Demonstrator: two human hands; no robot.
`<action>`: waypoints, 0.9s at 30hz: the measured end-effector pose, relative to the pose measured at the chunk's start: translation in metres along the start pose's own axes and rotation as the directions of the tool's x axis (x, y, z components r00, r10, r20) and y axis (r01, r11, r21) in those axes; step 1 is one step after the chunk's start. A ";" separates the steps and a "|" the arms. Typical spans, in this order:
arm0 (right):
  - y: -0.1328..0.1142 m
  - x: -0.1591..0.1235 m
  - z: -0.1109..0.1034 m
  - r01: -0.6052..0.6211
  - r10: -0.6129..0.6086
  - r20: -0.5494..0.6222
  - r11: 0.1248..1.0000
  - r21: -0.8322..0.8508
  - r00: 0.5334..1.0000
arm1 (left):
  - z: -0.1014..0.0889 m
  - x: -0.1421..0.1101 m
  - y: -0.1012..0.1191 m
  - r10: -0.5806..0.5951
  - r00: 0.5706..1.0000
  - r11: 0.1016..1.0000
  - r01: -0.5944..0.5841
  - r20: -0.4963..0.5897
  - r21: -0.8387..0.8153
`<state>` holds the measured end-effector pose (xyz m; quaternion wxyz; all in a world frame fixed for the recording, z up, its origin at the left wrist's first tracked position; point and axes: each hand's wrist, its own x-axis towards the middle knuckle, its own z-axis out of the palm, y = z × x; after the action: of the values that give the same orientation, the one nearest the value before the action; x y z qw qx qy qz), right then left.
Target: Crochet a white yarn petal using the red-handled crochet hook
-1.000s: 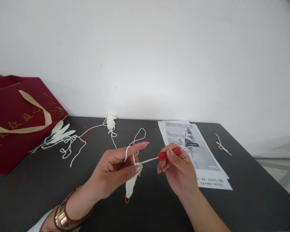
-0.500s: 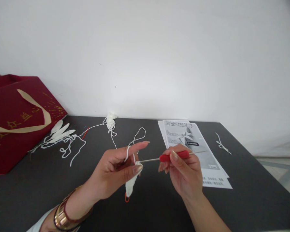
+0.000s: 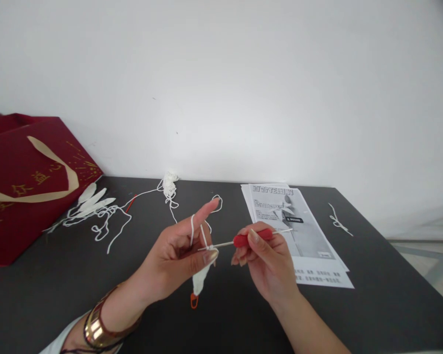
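Between thumb and fingers, my left hand [image 3: 180, 255] pinches a small white crochet piece [image 3: 200, 279], which hangs downward. An orange stitch marker [image 3: 194, 301] is clipped to its lower tip. White yarn [image 3: 192, 230] loops around my raised left index finger and runs down to the work. My right hand [image 3: 268, 260] grips the red handle of a crochet hook [image 3: 251, 238]. The hook's thin metal shaft reaches left into the top edge of the piece, beside my left thumb; its tip shows just past the stitches.
A loose bundle of white yarn [image 3: 169, 186] lies by the wall. Finished-looking white crochet petals [image 3: 92, 202] with trailing tails rest beside a dark red gift bag [image 3: 29, 172] at left. Printed sheets [image 3: 310, 236] lie to the right, with a short yarn scrap [image 3: 339, 221] beyond.
My right hand has moved left with the crochet hook, pushing its tip further through the work. My left index finger has lifted upward with the yarn around it.
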<state>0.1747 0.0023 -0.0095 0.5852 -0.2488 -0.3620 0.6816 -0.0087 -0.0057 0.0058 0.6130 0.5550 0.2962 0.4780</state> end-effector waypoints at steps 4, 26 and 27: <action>0.001 0.002 0.001 -0.052 0.052 -0.006 0.999 0.007 0.999 | 0.001 0.002 0.000 0.002 1.000 0.998 -0.001 0.016 -0.058; 0.007 -0.003 0.002 0.134 -0.167 -0.049 0.907 -0.399 0.985 | 0.005 0.008 -0.001 -0.157 0.968 0.984 0.170 -0.196 0.052; 0.008 -0.005 0.002 0.233 -0.262 0.015 0.827 -0.512 0.965 | 0.007 0.009 -0.001 -0.174 0.957 0.981 0.189 -0.234 0.044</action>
<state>0.1693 -0.0037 -0.0149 0.5918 -0.3644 -0.5416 0.4729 0.0009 0.0005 0.0076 0.5975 0.4866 0.4298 0.4706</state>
